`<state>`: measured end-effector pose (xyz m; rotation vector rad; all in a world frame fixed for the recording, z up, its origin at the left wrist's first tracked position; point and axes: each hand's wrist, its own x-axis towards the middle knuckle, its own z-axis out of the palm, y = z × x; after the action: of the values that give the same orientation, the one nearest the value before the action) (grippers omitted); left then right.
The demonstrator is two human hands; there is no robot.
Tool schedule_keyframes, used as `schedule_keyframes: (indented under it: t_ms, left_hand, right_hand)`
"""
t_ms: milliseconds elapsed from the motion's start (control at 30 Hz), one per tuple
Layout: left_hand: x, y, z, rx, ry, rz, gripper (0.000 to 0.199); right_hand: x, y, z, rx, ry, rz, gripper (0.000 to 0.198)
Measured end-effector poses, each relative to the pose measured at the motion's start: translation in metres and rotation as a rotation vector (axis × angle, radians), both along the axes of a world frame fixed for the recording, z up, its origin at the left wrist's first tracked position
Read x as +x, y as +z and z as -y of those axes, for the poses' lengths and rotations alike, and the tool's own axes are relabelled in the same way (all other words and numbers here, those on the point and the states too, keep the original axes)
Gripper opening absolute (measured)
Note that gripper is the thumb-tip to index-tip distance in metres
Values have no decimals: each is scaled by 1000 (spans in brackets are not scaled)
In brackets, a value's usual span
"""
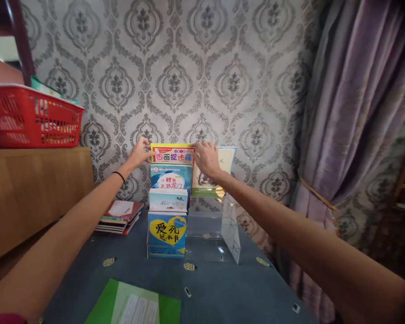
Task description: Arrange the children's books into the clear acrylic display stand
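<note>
My left hand point(141, 151) has its fingers closed at the left edge of a pink and yellow picture book point(173, 155). At the book's upper right corner, my right hand point(205, 157) grips it with thumb and fingers. The book stands upright in the back tier of a clear stepped display rack point(230, 225). In lower tiers before it are a blue book point(171, 177), a pale blue book point(168, 201) and a blue book with a yellow heart point(167, 235). Partly behind my right hand, a cream and green book point(227, 166) leans in the rack's right side.
A green book point(167, 308) lies on the dark tablecloth point(229, 292) near me. Left of the rack is a stack of books point(121, 218). A red basket point(54, 117) tops the wooden cabinet point(37, 189). A purple curtain point(351, 112) hangs at right.
</note>
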<state>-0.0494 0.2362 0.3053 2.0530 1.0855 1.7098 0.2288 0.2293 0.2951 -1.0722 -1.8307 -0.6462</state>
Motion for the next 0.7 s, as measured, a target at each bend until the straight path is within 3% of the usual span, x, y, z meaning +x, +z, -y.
schedule_keyframes:
  t_ms: [167, 333, 700]
  left_hand:
    - [9, -6, 12, 98, 35, -149, 30]
    - [10, -7, 17, 102, 9, -184, 33]
    - [-6, -13, 0, -18, -9, -182, 27]
  right_hand:
    - [-2, 2, -5, -22, -9, 9, 29]
    - [-3, 6, -4, -48, -24, 12, 29]
    - [-5, 6, -12, -29, 4, -14, 28]
